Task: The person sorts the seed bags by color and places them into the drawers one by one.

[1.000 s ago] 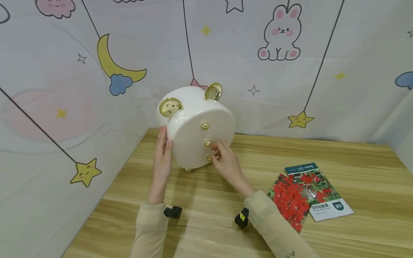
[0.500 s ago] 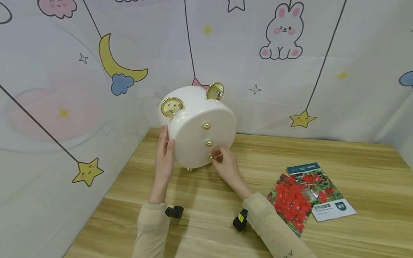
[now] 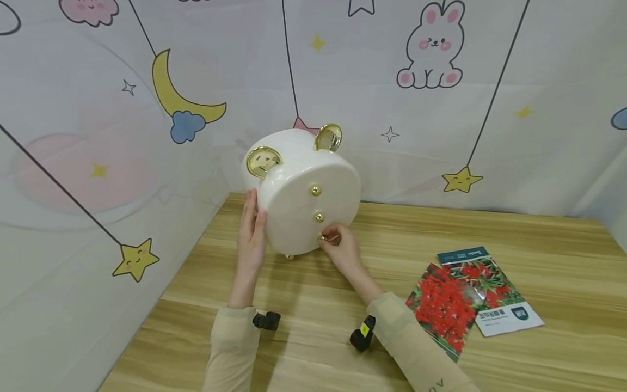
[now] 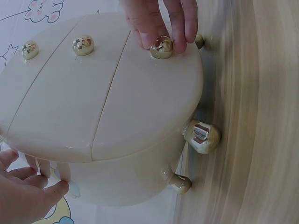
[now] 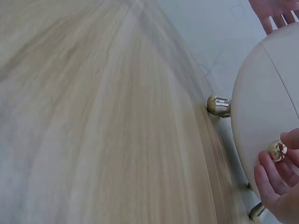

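Note:
A glossy white drawer box (image 3: pixel 294 215) with rounded sides stands on the wooden table, with two gold ears on top. Seams split its front into three drawers in the left wrist view, each with a gold knob. My right hand (image 3: pixel 344 255) pinches the lowest knob (image 4: pixel 161 48) between thumb and fingers; that drawer sits flush with the front. Against the box's left side rests my left hand (image 3: pixel 251 237), its fingers extended along the wall. Gold feet (image 4: pixel 202 136) show beneath the box in the left wrist view.
Two booklets with red flower covers, one (image 3: pixel 443 305) overlapping the other (image 3: pixel 509 316), lie on the table (image 3: pixel 313 348) at the right. A fabric backdrop (image 3: pixel 372 174) printed with stars, a moon and a rabbit rises close behind the box.
My right hand has moved slightly down from beside the middle and lowest knobs and taken hold of the lowest one. The left hand stays against the box's side.

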`<state>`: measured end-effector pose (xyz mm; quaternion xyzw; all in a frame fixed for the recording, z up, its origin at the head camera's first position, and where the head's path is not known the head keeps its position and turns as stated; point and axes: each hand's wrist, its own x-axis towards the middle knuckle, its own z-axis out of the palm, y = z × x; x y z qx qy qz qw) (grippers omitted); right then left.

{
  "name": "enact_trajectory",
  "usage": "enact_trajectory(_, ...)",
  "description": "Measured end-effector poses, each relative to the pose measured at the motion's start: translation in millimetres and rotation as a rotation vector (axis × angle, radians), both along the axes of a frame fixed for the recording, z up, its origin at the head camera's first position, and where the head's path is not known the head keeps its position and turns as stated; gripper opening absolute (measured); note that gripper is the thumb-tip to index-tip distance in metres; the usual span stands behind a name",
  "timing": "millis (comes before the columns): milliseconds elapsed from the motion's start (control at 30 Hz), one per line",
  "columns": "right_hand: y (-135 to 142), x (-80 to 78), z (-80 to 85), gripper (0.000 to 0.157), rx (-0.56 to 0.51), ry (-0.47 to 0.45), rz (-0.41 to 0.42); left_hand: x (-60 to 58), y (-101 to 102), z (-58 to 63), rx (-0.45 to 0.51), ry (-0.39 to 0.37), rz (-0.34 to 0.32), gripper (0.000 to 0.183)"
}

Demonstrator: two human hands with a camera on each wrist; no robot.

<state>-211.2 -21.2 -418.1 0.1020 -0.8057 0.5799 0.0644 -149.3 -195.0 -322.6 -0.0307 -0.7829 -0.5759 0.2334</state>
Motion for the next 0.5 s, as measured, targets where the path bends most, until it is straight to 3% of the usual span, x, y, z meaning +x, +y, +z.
enact_trajectory(500, -12, -1.1, -4.2, 0.024, -0.499, -0.334, -0.047, -1.8, -1, -1.8, 0.017, 0.007, -0.002, 0.048)
